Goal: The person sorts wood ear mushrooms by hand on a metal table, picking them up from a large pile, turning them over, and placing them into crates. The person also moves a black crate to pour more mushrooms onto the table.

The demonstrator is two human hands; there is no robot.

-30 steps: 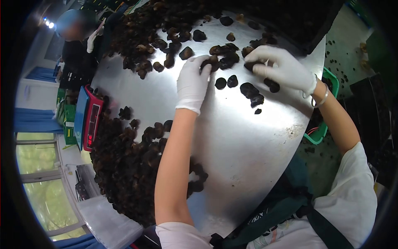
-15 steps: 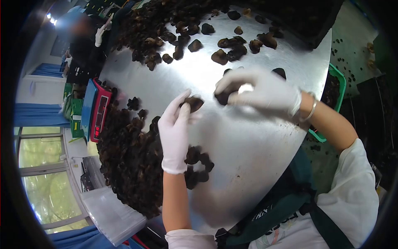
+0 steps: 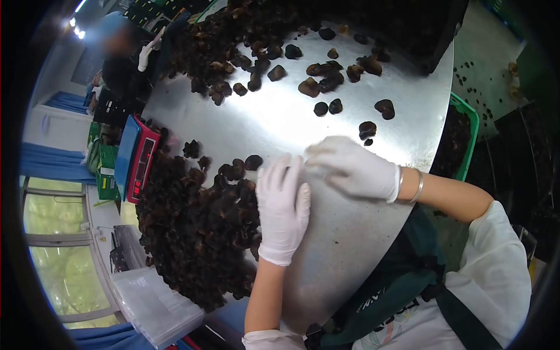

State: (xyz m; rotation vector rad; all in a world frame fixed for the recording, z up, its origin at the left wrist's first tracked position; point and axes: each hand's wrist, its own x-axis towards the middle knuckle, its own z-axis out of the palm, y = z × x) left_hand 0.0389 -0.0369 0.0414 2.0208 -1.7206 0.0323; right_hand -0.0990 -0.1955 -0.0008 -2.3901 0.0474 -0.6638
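My left hand (image 3: 283,213), in a white glove, lies palm down at the right edge of a large heap of dark brown wood ear mushrooms (image 3: 198,233). Its fingers point away from me, with the thumb apart, and no piece shows in them. Close by on the right, my gloved right hand (image 3: 353,169) is over the bare metal table (image 3: 350,233). Its fingers reach left toward the left fingertips, loosely spread and slightly blurred; I see nothing in them. Single mushrooms lie beyond it, among them a dark piece (image 3: 367,129) and a rounder one (image 3: 384,109).
A red and blue digital scale (image 3: 140,157) stands left of the heap. More mushrooms (image 3: 233,29) cover the far side beside a dark crate (image 3: 434,41). A green basket (image 3: 472,134) sits beyond the right table edge. Plastic bags (image 3: 154,303) lie lower left. Another person (image 3: 122,70) stands far left.
Both hands held a mushroom piece each before; now neither shows one. My left hand has moved right and turned palm down, and my right hand has come lower and left.
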